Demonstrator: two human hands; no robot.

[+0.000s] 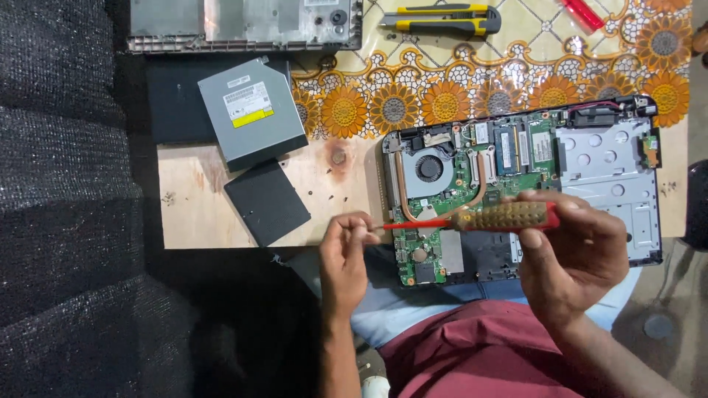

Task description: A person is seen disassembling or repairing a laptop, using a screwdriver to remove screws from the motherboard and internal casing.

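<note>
— What is seen at the near edge of the wooden table (199, 214)?

— An opened laptop base (520, 188) is shown lying at the table's near right corner, its green circuit board, round fan and copper heat pipe exposed. A screwdriver (479, 219) with a red shaft and a yellowish, red-trimmed handle is held level above the board.

— How are the hands placed?

— The handle is gripped by the right hand (571, 254), fingers curled over the top and thumb pressed beneath. The tip of the shaft is pinched by the left hand (345, 254) between thumb and fingertips, just off the laptop's left side. Whether anything small is held at the tip cannot be told.

— And what is laid out around it?

— A grey optical drive (252, 112) with a white and yellow label is seen toward the far left corner, resting partly on a black panel (173, 103). A smaller black cover plate (267, 201) is laid nearer the near edge, with small dark screws (324, 196) scattered just beside it. A grey laptop casing (243, 26) is set along the far edge. On a sunflower-patterned cloth (442, 99) covering the far right, a yellow and black utility knife (442, 20) is placed, with a red object (582, 12) near it.
</note>
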